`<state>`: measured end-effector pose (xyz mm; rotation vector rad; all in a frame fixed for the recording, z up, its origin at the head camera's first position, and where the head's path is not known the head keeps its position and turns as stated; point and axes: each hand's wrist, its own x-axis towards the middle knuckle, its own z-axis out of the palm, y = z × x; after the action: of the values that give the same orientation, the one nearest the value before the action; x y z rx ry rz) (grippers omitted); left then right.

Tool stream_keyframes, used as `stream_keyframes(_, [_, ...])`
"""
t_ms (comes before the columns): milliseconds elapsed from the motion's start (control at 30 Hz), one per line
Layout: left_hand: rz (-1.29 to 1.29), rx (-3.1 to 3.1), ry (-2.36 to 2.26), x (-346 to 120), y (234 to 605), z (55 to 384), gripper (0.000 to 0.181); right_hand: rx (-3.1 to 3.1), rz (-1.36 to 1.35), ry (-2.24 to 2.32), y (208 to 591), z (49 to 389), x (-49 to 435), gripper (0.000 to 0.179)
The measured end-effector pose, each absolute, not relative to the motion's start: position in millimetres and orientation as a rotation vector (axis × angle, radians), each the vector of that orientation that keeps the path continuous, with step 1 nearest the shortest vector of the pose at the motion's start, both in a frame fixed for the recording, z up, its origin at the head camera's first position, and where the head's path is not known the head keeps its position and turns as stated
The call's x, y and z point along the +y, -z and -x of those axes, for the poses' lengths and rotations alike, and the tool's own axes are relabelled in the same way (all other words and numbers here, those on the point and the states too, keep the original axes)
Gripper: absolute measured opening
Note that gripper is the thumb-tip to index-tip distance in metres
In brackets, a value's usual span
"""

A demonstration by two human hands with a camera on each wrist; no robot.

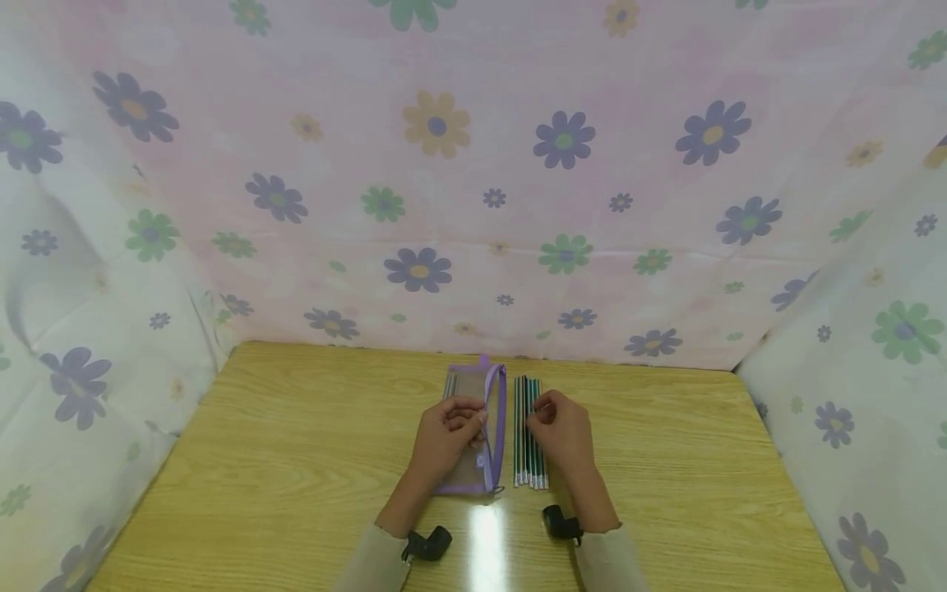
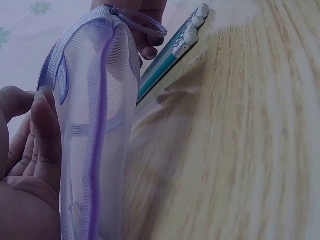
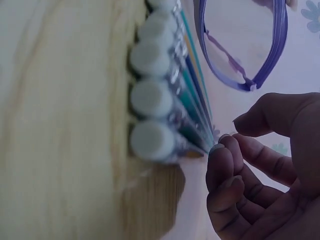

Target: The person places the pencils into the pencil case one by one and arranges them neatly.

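Observation:
A mesh zip pencil case (image 1: 464, 477) with purple trim lies on the table, its zipped side gaping toward the right. My left hand (image 1: 442, 436) pinches the upper edge of that opening between thumb and fingers, and the left wrist view shows the mesh (image 2: 80, 115) raised beside the fingers. Just right of the case lies a row of several pencils (image 1: 532, 473), mostly green, with white eraser ends (image 3: 152, 97) toward me. My right hand (image 1: 568, 432) is at the right side of the row, fingers loosely bent with a gap below the thumb and nothing held.
Thin grey sticks (image 1: 451, 385) show at the case's left end. The wood-grain table (image 1: 296, 460) is enclosed by flowered cloth (image 1: 473, 189) at the back and both sides. Black wrist cameras (image 1: 429, 543) are strapped at both sleeves.

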<state>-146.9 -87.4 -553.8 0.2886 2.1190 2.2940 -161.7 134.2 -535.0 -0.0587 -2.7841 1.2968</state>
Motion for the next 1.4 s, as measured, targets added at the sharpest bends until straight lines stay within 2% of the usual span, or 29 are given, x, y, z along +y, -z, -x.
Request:
stream_keyframes(467, [-0.266, 2.14, -2.286, -86.8, 554.7, 148.0, 0.017, -2.837, 0.135, -1.154, 537.8, 161.8, 147.6, 0.008])
stream_keyframes(967, [-0.255, 2.14, -2.28, -86.9, 555.9, 148.3, 0.017, -2.943, 0.269, -1.085, 536.0, 159.8, 145.9, 0.013])
stream_keyframes(1233, [-0.224, 2.127, -2.282, -86.7, 555.7, 147.8, 0.016, -2.999, 0.361, -1.049, 526.9, 154.2, 139.2, 0.035])
stream_keyframes(1400, [-0.226, 2.117, -2.287, -86.5, 556.0, 147.4, 0.018, -3.009, 0.397, -1.016, 528.3, 152.9, 137.3, 0.041])
